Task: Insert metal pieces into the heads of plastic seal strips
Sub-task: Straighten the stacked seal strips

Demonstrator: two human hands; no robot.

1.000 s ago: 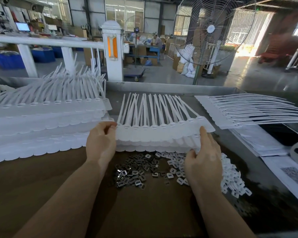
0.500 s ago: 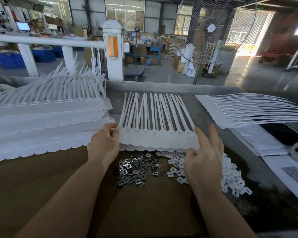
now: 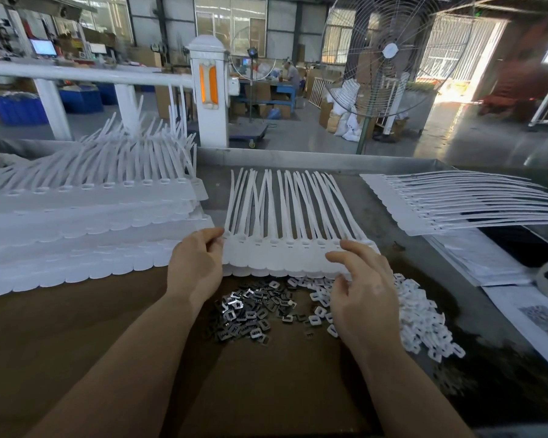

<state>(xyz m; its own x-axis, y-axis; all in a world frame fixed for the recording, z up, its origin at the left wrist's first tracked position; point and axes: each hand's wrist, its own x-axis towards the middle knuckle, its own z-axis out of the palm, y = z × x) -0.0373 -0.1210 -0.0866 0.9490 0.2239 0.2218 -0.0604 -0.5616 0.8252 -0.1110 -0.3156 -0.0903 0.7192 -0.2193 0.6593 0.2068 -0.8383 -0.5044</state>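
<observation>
White strip sheets (image 3: 295, 254): 3 groups | hands: 2 | metal pieces (image 3: 250, 314): 1 pile

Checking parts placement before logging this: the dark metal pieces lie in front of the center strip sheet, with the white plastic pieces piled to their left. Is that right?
Not quite. The head view shows the white plastic pieces piled to the right of the metal pieces, not the left. The metal pieces do lie in front of the center strip sheet.
</observation>
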